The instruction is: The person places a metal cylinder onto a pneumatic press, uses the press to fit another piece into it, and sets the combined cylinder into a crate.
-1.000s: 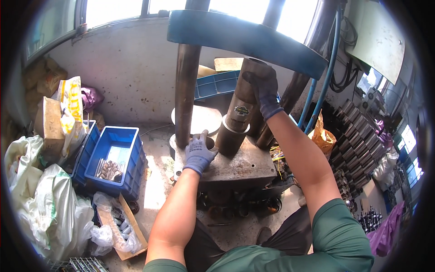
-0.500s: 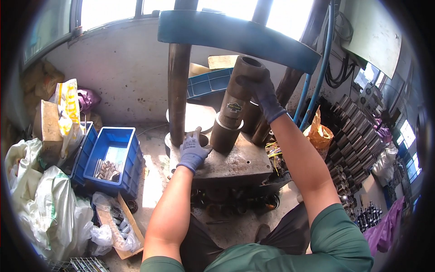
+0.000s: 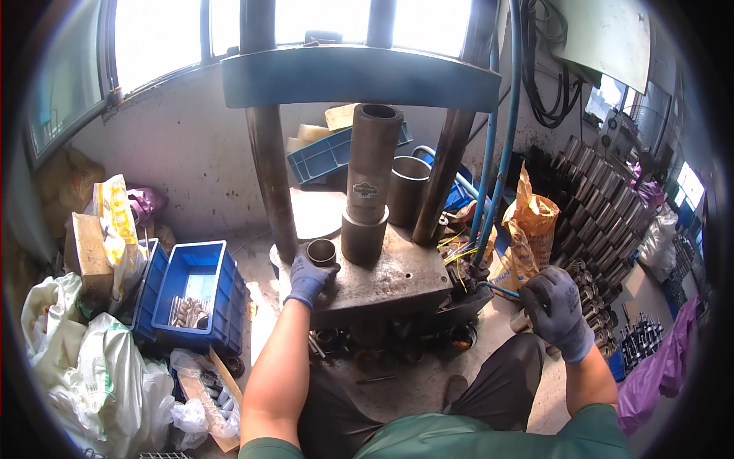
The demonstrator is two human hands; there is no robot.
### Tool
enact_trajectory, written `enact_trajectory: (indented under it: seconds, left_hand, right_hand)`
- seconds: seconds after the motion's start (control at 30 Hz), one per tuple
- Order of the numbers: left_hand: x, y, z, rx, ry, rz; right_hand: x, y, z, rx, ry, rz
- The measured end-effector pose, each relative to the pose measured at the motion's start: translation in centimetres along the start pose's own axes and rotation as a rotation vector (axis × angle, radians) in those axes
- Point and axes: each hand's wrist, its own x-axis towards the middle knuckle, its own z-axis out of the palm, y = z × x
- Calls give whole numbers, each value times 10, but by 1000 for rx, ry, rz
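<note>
My left hand (image 3: 308, 281), in a grey-blue glove, rests on the press bed (image 3: 390, 287) with fingers and thumb round a short metal sleeve (image 3: 321, 251). Beside it, a tall dark metal cylinder (image 3: 371, 164) with a small label stands upright in a wider metal sleeve (image 3: 365, 237), its top just under the blue crossbar (image 3: 363, 79). Off to the right of the bed, my gloved right hand (image 3: 556, 310) is closed at the end of a thin blue lever (image 3: 498, 290); the fingers hide its tip.
Steel columns (image 3: 272, 176) flank the bed. Behind stand another open metal cylinder (image 3: 410, 187) and a tilted blue crate (image 3: 325, 157). Blue bins (image 3: 200, 294) and white sacks (image 3: 107, 371) lie at left. A torn paper bag (image 3: 531, 226) and stacked metal tubes (image 3: 600, 203) are at right.
My right hand has let go of the tall cylinder and moved down to the right. The cylinder now stands straighter. My left hand has stayed by the short sleeve; the view has shifted.
</note>
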Motion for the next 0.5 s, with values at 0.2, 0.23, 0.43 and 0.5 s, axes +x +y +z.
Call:
enact_trajectory:
  seconds: [0.2,0.23,0.43,0.5]
  left_hand:
    - [-8,14,0,-109,31,-47]
    - [-10,15,-1,-202,37,-25]
    - [-33,69,11,-1132,-9,-146]
    - [-14,35,5,-1421,-88,-83]
  right_hand:
    - [-71,69,-43,-401,-344,154]
    - [-80,78,-38,-365,-305,122]
    - [-50,115,-23,-355,51,95]
    - [-12,130,-10,-329,139,73]
